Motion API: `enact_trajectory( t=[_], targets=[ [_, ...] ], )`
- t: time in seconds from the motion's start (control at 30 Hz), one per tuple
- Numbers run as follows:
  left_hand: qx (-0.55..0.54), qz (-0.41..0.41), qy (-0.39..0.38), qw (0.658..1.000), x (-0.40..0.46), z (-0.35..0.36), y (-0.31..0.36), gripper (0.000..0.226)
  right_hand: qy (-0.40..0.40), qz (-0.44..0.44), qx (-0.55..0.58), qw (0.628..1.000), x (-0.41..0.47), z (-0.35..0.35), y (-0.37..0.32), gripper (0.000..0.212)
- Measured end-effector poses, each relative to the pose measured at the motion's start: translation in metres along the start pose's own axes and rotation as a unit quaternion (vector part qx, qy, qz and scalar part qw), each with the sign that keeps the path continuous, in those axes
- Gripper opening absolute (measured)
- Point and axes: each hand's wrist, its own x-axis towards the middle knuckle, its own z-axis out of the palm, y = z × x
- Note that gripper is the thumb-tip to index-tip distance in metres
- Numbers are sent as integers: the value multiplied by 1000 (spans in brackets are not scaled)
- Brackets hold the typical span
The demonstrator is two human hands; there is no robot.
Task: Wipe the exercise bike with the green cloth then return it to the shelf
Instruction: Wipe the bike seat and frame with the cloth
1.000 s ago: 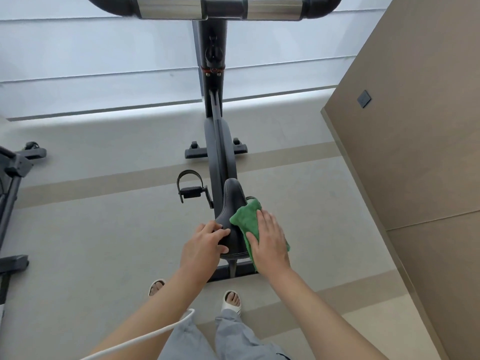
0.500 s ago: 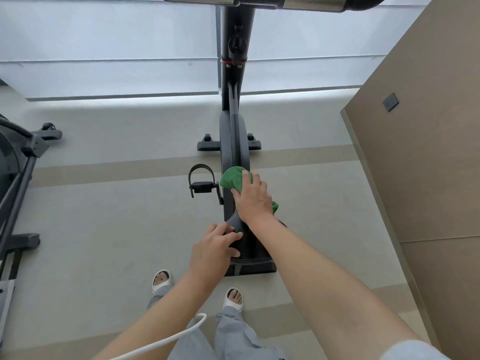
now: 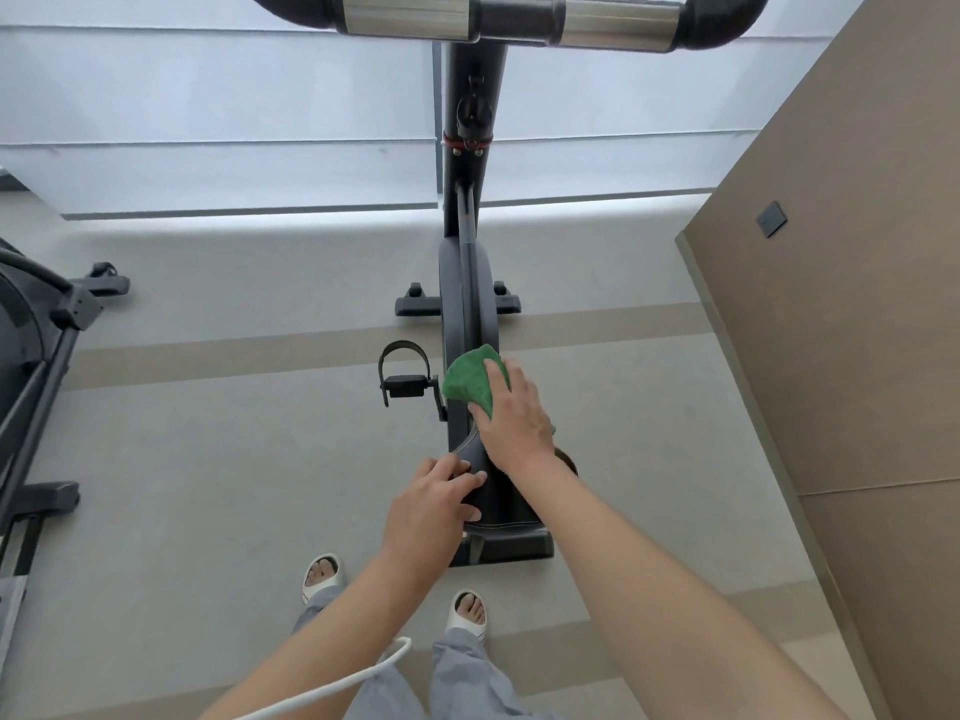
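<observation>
Down from the head camera, dead centre, stands the exercise bike, its black saddle nearest us and its handlebar across the far top edge. Right hand lies flat on the green cloth, fingers straight and close together, pressing it onto the saddle's far nose where it meets the frame; a scrap of green peeks out on the right side of the hand. Left hand sits on the saddle's near left flank, fingers curled over the edge, thumb along the side, gripping it.

Around it now: a strapped pedal juts left of the frame, just beside the cloth. Another black machine crowds the left edge, well apart from the bike. A tan wall panel rises on the right with a small dark plate on it, and a strip of floor runs between it and the bike. A white cable loops across the near bottom by grey trousers and two white slippers.

Open floor spreads left of the saddle, pale grey with tan bands running left to right; far off, a light blue-grey wall with level seams
</observation>
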Motion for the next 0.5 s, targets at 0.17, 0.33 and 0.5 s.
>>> enact_trajectory(
  t=[0.17,0.33,0.5],
  targets=[
    [-17,3,1,1000,-3,-1,-1,54,-1,3,-31,1000,-46,5,16,77],
    [-39,0,2,999,1,3,-6,55,0,12,-97,995,-39,9,11,80],
    [-45,1,5,999,7,6,-10,55,4,38,-102,994,11,15,-5,72]
  ],
)
